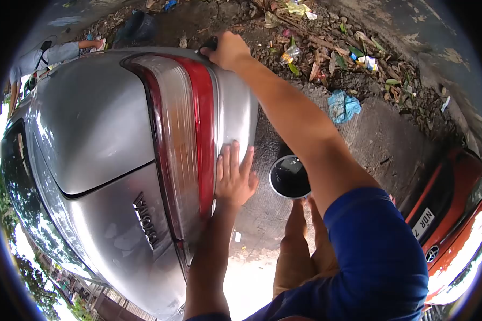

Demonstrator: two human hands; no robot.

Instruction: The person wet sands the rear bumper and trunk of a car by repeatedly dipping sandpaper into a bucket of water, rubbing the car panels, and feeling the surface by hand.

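Note:
My left hand [234,179] lies flat with fingers spread on the silver car's rear corner panel [235,101], beside the red and clear tail light [201,123]. My right hand [229,51] reaches out to the far side of that panel. Its fingers are closed around a small black object [209,45], pressed against the car's edge; its exact kind is too hidden to make out. Below my right forearm, a round bucket [273,187] with a pale rim and dark contents stands by my legs, partly covered by the arm.
A crumpled blue cloth or bag [343,106] lies on the concrete. Leaves and litter [326,48] line the wall [439,37]. A red car [455,214] is parked at the right. Another person [53,56] is beyond the silver car, with a dark container [136,28] nearby.

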